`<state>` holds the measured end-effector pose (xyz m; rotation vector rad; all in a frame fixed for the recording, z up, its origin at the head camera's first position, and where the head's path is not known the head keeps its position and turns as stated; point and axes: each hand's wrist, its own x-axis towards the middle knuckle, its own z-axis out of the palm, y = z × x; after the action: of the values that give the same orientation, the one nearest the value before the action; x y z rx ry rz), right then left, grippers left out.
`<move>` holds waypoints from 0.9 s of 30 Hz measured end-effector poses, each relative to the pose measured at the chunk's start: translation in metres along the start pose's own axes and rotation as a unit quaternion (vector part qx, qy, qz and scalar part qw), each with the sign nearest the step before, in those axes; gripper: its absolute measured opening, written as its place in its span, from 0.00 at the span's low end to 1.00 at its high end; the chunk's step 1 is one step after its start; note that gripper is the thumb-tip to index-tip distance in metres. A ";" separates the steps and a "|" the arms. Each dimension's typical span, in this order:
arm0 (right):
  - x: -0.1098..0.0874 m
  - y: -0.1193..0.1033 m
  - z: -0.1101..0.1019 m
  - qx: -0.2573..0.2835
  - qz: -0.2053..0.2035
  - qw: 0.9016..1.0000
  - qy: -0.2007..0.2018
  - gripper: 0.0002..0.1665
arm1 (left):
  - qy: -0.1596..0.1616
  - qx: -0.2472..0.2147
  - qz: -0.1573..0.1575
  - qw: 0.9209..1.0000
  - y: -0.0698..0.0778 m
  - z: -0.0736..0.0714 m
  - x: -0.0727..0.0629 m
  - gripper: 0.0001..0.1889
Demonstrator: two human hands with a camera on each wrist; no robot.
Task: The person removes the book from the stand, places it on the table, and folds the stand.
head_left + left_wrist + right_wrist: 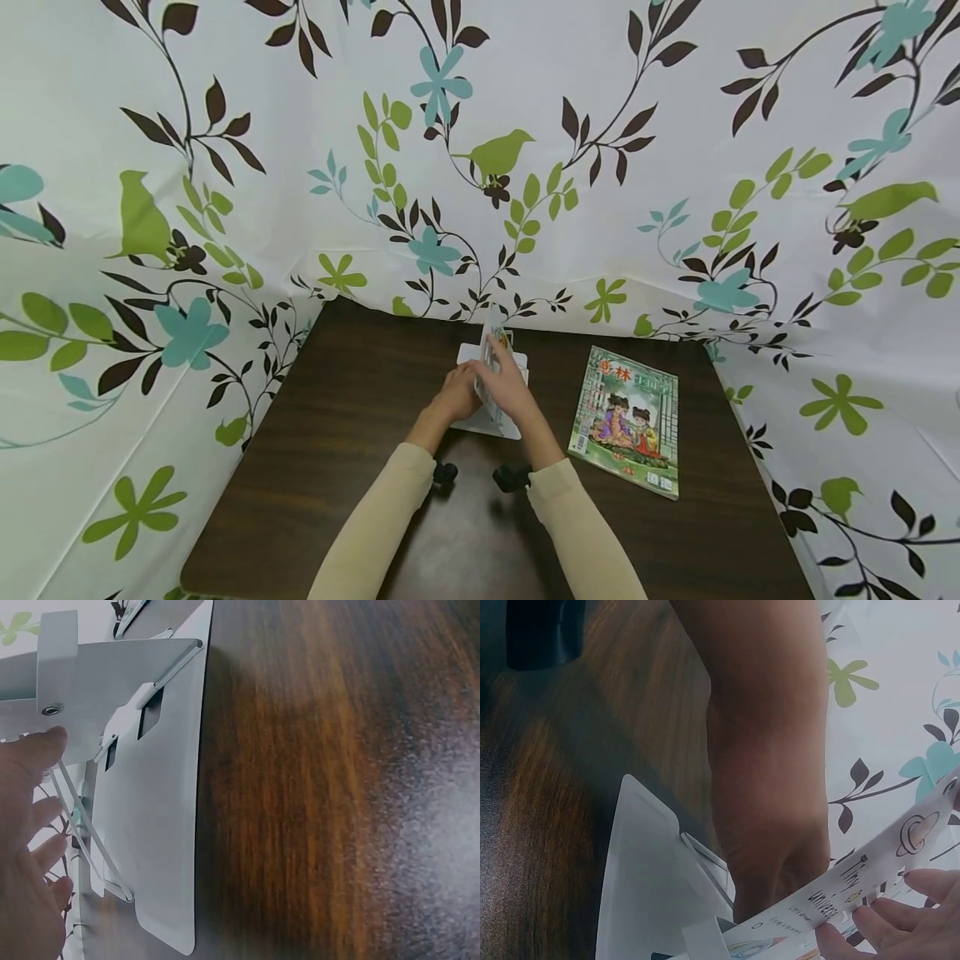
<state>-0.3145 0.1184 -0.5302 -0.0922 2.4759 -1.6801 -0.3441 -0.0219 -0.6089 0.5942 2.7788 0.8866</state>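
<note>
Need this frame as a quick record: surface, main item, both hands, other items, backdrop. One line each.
surface: dark wood-grain table
main item: white stand, base on the table, printed panel raised above it, text reads "Tiny Univers...", partly cut off
left grip: bare hand, touching the stand; whether it pinches is unclear
right grip: bare hand, fingers on the printed panel; thumb contact unclear
other item: magazine, flat, cover up, right of the stand, apart from it
backdrop: white sheet with leaves, flowers and birds

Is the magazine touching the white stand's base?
Apart. The head view plainly shows bare dark tabletop between the magazine and the right side of the white stand's base.
</note>
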 end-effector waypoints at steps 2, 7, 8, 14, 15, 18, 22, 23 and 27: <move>0.000 0.000 0.001 0.001 -0.003 1.000 0.001 0.45 | -0.003 -0.004 0.000 1.000 0.000 -0.001 0.001 0.30; 0.000 0.000 0.002 0.004 -0.001 1.000 0.006 0.45 | -0.003 -0.001 0.008 1.000 0.000 -0.003 0.003 0.29; -0.001 0.000 0.002 0.004 -0.001 1.000 0.006 0.44 | -0.002 0.001 0.010 1.000 0.000 -0.003 0.003 0.29; -0.001 0.002 0.001 0.004 -0.002 1.000 0.008 0.45 | 0.006 0.016 0.023 1.000 0.003 -0.004 0.003 0.29; -0.001 0.003 0.001 0.001 -0.002 1.000 0.008 0.45 | 0.006 0.016 0.023 1.000 0.003 -0.004 0.003 0.29; -0.001 0.001 0.001 0.001 -0.003 1.000 0.008 0.46 | 0.004 0.010 0.016 1.000 0.004 -0.004 0.003 0.30; -0.001 -0.001 0.001 -0.002 -0.001 1.000 0.008 0.44 | 0.011 0.017 0.005 1.000 0.004 -0.002 0.004 0.30; 0.000 -0.002 0.001 -0.005 0.000 1.000 0.008 0.44 | 0.013 0.020 0.004 1.000 0.004 -0.002 0.005 0.30; 0.001 -0.003 0.001 -0.013 0.003 1.000 0.009 0.43 | 0.024 0.035 0.009 0.999 0.003 -0.002 0.006 0.29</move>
<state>-0.3149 0.1162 -0.5276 -0.0740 2.5084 -1.6541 -0.3492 -0.0184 -0.6057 0.6167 2.8613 0.8214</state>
